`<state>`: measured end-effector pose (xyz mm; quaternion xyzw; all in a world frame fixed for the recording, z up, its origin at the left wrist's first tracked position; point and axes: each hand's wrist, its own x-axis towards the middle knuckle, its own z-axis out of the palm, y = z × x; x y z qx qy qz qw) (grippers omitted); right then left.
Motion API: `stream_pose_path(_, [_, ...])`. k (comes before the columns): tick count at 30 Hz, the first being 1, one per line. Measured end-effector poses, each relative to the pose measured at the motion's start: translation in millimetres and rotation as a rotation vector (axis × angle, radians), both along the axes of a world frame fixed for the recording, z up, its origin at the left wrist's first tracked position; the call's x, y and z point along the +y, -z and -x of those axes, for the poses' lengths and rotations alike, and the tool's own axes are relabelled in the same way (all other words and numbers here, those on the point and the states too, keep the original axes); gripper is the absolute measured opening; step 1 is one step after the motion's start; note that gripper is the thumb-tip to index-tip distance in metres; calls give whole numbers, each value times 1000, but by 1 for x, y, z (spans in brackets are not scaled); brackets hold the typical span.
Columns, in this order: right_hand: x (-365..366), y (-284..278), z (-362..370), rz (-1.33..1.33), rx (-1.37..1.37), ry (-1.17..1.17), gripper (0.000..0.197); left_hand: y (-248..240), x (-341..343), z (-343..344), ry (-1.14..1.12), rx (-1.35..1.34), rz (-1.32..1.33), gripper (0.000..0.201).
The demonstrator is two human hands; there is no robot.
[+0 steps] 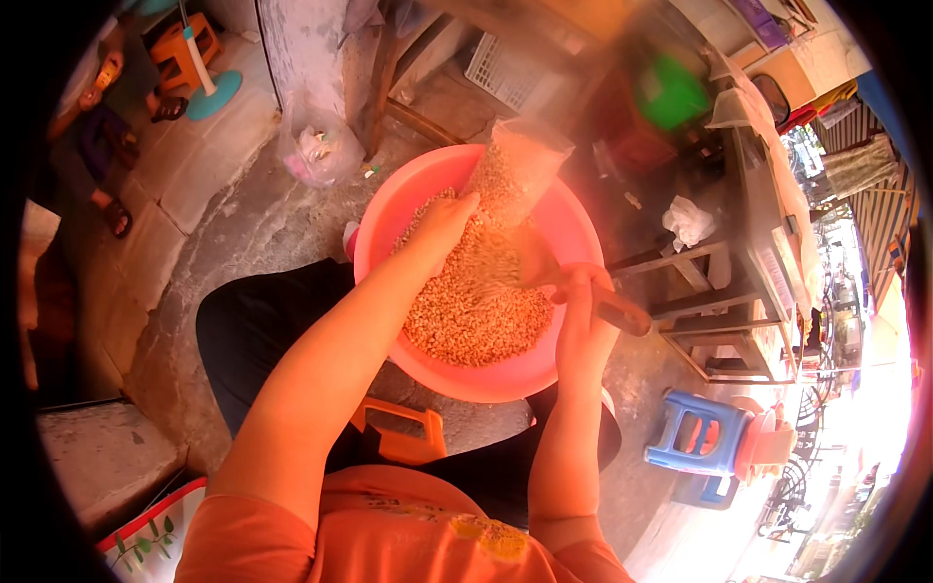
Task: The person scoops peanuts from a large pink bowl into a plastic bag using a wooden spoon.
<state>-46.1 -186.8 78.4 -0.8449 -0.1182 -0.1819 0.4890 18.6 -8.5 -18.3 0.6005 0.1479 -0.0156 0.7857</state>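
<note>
A round pink plastic basin [575,222] stands in front of my knees, holding a heap of small tan kernels [471,325]. My left hand [449,222] is closed on a clear plastic bag [513,175], partly filled with the same kernels, over the far side of the basin. In my right hand [583,291] is a scoop [625,313], gripped by its brown handle. Its blade is blurred by motion above the kernels, close to the bag, so how much it carries cannot be told.
An orange stool [408,432] is between my legs. A wooden frame table [724,291] and blue stools [702,432] stand on the right. At the far left, another person's sandaled foot [117,216] rests near a teal stand base [214,95]. A clear bag [321,151] lies beyond the basin.
</note>
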Motion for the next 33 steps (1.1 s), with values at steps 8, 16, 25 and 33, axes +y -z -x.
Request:
stream_pose_path(8, [-32,44,-28,505,-268,85,5,-3,-4,0,-53,37,-30,39])
stream_pose_path(16, [-6,23,5,300,-165,1,8,0,-3,0,-54,31,-28,37])
stream_pose_path(25, [-39,55,-48,297,-210,72,9,-5,-6,0,-29,-33,-45,38])
stream_pose_path(33, [-36,37,-25,229,147,0,18,0,-4,2,-50,-44,-50,39])
